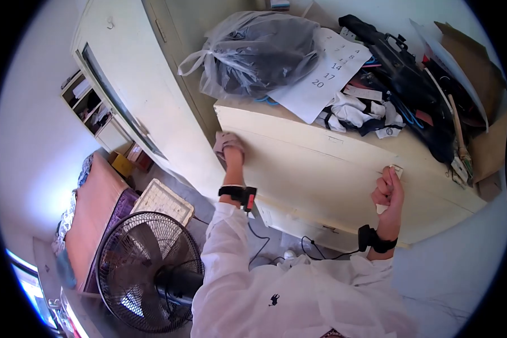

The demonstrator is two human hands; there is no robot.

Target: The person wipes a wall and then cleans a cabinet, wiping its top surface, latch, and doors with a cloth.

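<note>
A greyish-pink cloth (226, 142) lies under my left hand (234, 153), pressed to the front of a cream cabinet (298, 163) near its left edge. The cloth hides most of my fingers, which are wrapped round it. Farther right, my right hand (387, 188) is closed beside a small pale piece (397, 169) on the cabinet front. Something small and white shows below its curled fingers, too small to name. Both wrists wear black straps with small devices.
On the cabinet top are a plastic bag (259, 53) of dark material, a numbered sheet (327, 73), clothes (357, 112) and a black case (400, 73). A tall cabinet (135, 73) stands left. A fan (146, 270) is lower left, and cables (259, 239) lie on the floor.
</note>
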